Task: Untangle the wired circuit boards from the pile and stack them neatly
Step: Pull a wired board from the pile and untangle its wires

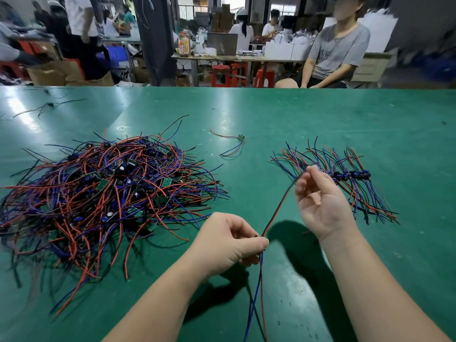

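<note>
Two wires (277,209), red and black, taut, each end in a pinch: left grip (227,245), right grip (320,201).

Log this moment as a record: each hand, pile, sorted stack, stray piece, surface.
left hand: pinches the middle of a red, black and blue wired unit
right hand: pinches that unit's upper wire ends
pile: tangled heap of red, blue and black wired green circuit boards, left side
stack: aligned row of wired boards, right side
stray: single wired board, apart, behind
surface: green table mat
</note>
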The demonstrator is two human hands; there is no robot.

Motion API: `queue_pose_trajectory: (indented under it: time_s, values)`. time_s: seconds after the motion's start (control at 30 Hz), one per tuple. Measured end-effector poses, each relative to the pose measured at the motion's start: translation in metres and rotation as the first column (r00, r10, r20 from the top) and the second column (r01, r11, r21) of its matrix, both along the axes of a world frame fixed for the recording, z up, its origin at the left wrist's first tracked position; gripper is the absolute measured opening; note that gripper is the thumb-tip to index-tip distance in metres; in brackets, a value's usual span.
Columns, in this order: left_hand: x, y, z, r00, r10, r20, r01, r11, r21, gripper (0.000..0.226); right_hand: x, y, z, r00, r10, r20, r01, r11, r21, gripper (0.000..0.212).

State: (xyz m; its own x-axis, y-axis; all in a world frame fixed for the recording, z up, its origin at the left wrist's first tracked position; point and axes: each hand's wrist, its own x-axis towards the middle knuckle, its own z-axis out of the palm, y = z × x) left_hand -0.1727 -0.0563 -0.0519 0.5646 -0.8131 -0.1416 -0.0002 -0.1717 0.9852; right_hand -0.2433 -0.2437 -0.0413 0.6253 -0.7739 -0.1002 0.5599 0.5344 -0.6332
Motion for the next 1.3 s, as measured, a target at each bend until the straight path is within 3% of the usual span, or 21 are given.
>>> queue_pose_trajectory:
  time_s: [0.1,0.17,0.23,0.33,0.4,0.43,0.63,0.8,0.87,0.97,1.07,1.13,1.2,1.3]
  values:
    - [0.004,0.001,-0.001,0.999,0.032,-0.004,-0.032,0.999,0.015,0.016,-0.008,-0.011,0.004,0.997,-0.031,0.076,0.028,0.999,0.036,0.007]
    - [0.009,0.001,-0.002,0.991,0.118,-0.061,-0.120,0.992,-0.033,0.015,-0.011,-0.012,0.005,0.997,-0.011,-0.077,0.005,0.997,-0.076,0.008]
    - [0.013,0.000,-0.004,0.969,0.219,-0.119,-0.229,0.970,-0.078,0.015,-0.010,-0.002,0.003,0.964,0.062,-0.259,-0.132,0.956,-0.262,0.010]
    - [0.018,-0.002,-0.007,0.934,0.323,-0.151,-0.341,0.933,-0.113,0.014,-0.004,0.029,-0.002,0.854,0.205,-0.478,-0.463,0.718,-0.519,0.007]
    - [0.019,-0.002,-0.008,0.932,0.331,-0.146,-0.350,0.927,-0.132,0.013,0.002,0.047,-0.008,0.792,0.149,-0.593,-0.569,0.535,-0.625,0.014]
    - [0.019,-0.002,-0.008,0.937,0.325,-0.130,-0.341,0.930,-0.137,0.016,0.006,0.053,-0.010,0.785,0.098,-0.612,-0.572,0.495,-0.654,0.017]
    - [0.018,-0.002,-0.009,0.977,0.212,-0.007,-0.211,0.970,-0.118,0.032,0.014,0.055,-0.011,0.805,-0.150,-0.574,-0.416,0.548,-0.726,0.012]
    - [0.013,-0.006,-0.012,0.993,0.114,0.009,-0.112,0.988,-0.108,0.041,0.017,0.038,0.002,0.721,-0.058,-0.690,-0.536,0.584,-0.609,0.015]
    - [0.013,-0.006,-0.013,0.996,0.084,0.024,-0.082,0.992,-0.097,0.044,0.016,0.023,0.011,0.742,-0.051,-0.669,-0.503,0.617,-0.605,0.013]
    - [0.016,-0.003,-0.014,0.995,0.085,0.051,-0.080,0.992,-0.093,0.045,0.006,-0.019,0.028,0.786,-0.323,-0.527,-0.215,0.656,-0.724,0.014]
    - [0.018,-0.004,-0.017,0.986,0.138,0.095,-0.131,0.989,-0.073,0.040,-0.009,-0.072,0.032,0.642,-0.656,-0.398,-0.001,0.518,-0.856,0.005]
    - [0.023,-0.003,-0.019,0.897,0.253,0.362,-0.262,0.965,-0.025,0.036,-0.017,-0.104,0.020,0.454,-0.757,-0.471,-0.120,0.472,-0.874,0.013]
    - [0.029,0.001,-0.021,0.668,0.286,0.687,-0.385,0.923,-0.009,0.036,-0.027,-0.128,0.002,0.274,-0.768,-0.579,-0.304,0.502,-0.809,0.015]
    - [0.039,0.006,-0.021,0.428,0.275,0.861,-0.507,0.862,-0.023,0.040,-0.034,-0.140,-0.019,0.168,-0.756,-0.632,-0.455,0.510,-0.730,0.012]
